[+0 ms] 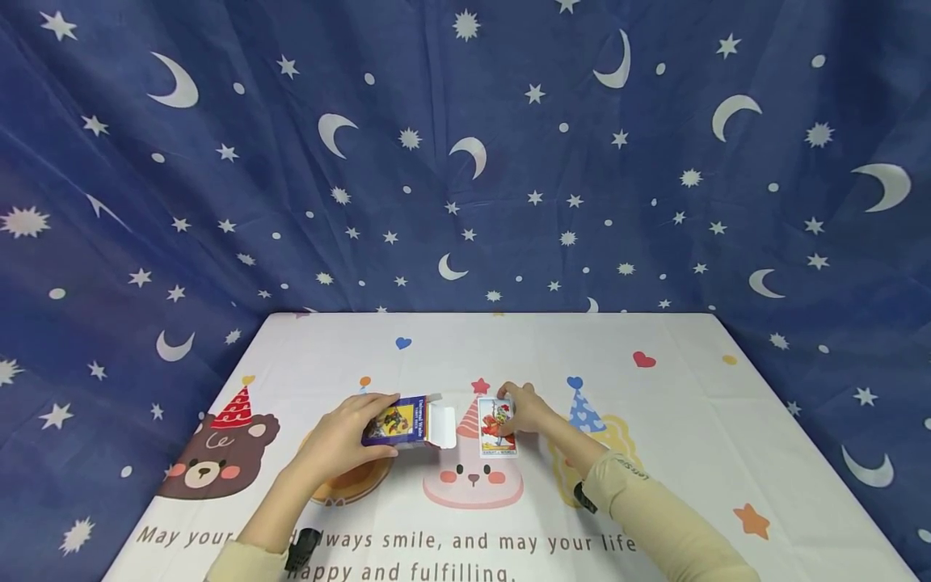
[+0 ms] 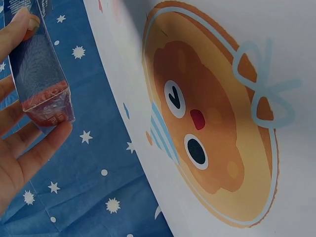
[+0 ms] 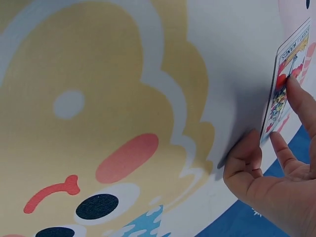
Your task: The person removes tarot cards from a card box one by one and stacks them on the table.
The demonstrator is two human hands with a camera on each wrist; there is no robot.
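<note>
My left hand grips a dark blue tarot card box, thumb on one long side and fingers on the other. The box lies above the table with its picture up, and its white flap is folded out at the right end. Clear wrap shows over the box in the left wrist view. To the right, my right hand holds a tarot card with a red-and-yellow figure, by its edge and face. The right wrist view shows the card thin and tilted; whether others lie behind it, I cannot tell.
A white tablecloth printed with cartoon animals, hearts and lettering covers the table. Behind and at both sides hangs a blue curtain with stars and moons. Black straps sit at both wrists.
</note>
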